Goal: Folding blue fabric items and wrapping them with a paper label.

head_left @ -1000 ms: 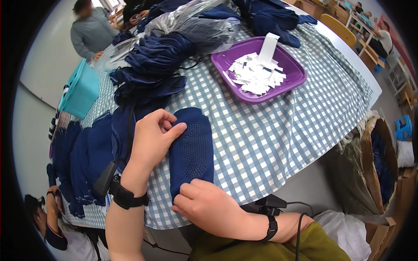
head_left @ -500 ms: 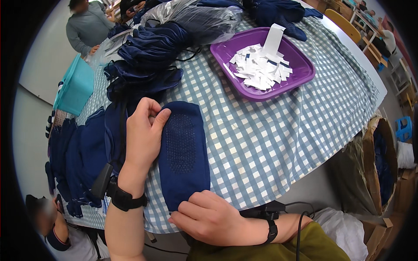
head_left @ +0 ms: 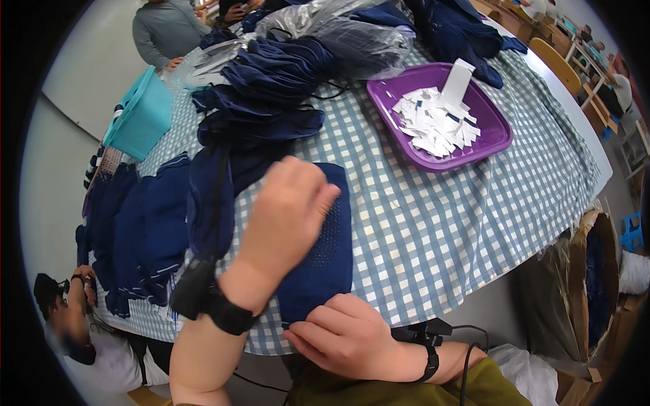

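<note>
A flat navy knit fabric piece [head_left: 321, 271] with a patch of small raised dots lies on the checked tablecloth in front of me. My left hand [head_left: 288, 210] is over its upper left part, slightly blurred, the thumb pointing right across the dots; the curled fingers are mostly hidden, so their grip does not show. At the near edge, my right hand [head_left: 345, 335] has its fingers curled closed on the fabric. Just left of my left hand lie more navy fabric pieces [head_left: 149, 216], laid overlapping in a row.
A purple basin [head_left: 497, 145] holds many white paper slips [head_left: 437, 125]. Bundled navy pieces [head_left: 277, 71] and clear plastic [head_left: 379, 51] lie at the back. A teal bin [head_left: 145, 118] stands far left, an open carton [head_left: 575, 291] at right. Other people sit and stand around the table.
My left hand has moved right from the fabric's left edge to over its upper part. My right hand stays at the near edge. The whole view has shifted slightly.
</note>
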